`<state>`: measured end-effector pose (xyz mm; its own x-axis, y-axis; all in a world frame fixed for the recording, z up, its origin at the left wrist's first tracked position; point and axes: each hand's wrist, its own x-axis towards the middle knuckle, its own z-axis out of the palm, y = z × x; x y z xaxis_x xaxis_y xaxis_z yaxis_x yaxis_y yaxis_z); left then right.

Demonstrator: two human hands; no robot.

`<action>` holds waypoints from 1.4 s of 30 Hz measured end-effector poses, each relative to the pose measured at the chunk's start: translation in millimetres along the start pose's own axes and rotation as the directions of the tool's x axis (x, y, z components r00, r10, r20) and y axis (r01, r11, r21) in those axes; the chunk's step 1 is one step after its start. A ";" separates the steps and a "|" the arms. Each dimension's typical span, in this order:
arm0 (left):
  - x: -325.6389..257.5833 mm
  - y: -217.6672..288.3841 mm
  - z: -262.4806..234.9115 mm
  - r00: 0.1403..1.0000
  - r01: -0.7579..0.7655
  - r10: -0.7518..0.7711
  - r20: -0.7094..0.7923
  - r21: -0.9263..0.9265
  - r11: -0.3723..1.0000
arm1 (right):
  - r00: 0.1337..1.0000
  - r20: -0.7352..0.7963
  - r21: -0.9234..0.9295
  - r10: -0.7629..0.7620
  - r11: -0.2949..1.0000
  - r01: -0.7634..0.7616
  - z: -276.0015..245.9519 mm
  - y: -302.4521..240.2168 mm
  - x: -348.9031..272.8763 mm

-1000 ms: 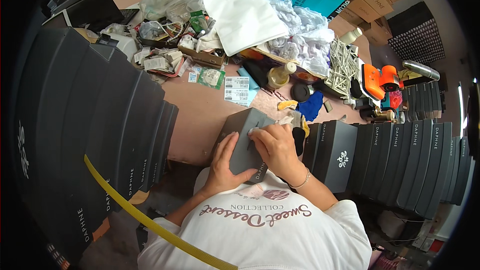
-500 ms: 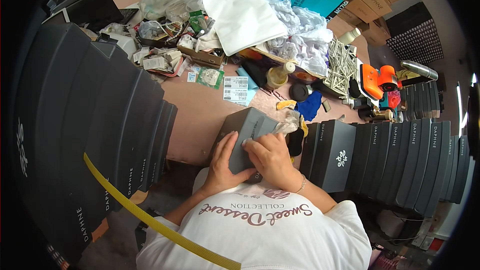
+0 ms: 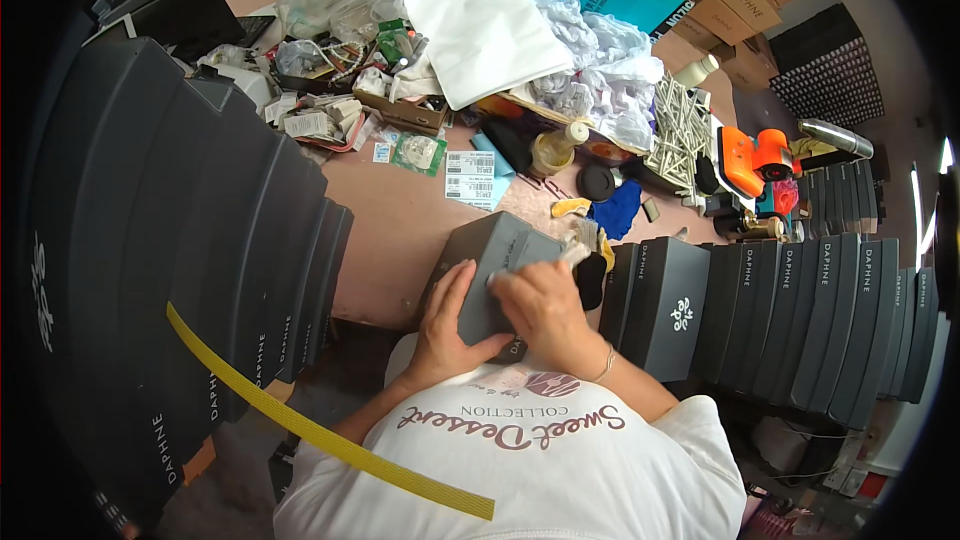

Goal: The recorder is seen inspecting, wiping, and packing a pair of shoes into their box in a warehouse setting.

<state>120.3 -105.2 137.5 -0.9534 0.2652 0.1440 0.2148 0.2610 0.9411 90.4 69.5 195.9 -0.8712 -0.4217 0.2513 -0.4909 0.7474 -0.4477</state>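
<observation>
A dark grey shoe box [image 3: 488, 243] stands at the table's near edge, right in front of me. My left hand [image 3: 446, 328] steadies it, with the fingers along its left part and the thumb at its near edge. My right hand [image 3: 543, 312] is closed and presses on the upper face; a bit of something white peeks out at its fingertips, too small to name. Just beyond the right knuckles a pale crumpled wad [image 3: 577, 252] shows, partly hidden by the hand.
Stacked dark shoe boxes flank me on the left [image 3: 150, 240] and right [image 3: 775, 330]. Beyond lie label sheets [image 3: 472, 176], a pump bottle [image 3: 556, 150], a blue cloth [image 3: 618, 208], white sticks [image 3: 680, 130] and an orange tool [image 3: 742, 162]. A yellow strap [image 3: 300, 425] hangs in front.
My right hand has shifted slightly on the box face and is a little blurred. More of the pale wad is now covered. My left hand stays in place.
</observation>
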 end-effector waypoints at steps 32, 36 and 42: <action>-0.4 4.4 0.2 0.999 0.040 -0.040 0.020 0.022 0.999 | 0.980 0.118 -0.112 -0.158 0.979 0.172 -4.4 -2.5 1.7; 5.8 8.6 -1.5 0.997 0.071 -0.071 0.017 0.004 0.997 | 0.994 0.041 -0.264 -0.101 0.958 0.109 -14.3 16.7 30.7; 3.4 8.0 -0.2 0.998 0.059 -0.059 0.009 0.014 0.998 | 0.983 0.151 -0.259 -0.107 0.955 0.144 -13.0 4.5 20.1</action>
<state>118.7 -102.4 145.7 -0.9625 0.2575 0.0852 0.1609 0.2892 0.9436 70.6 71.1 210.1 -0.8032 -0.5723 0.1652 -0.5948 0.7860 -0.1687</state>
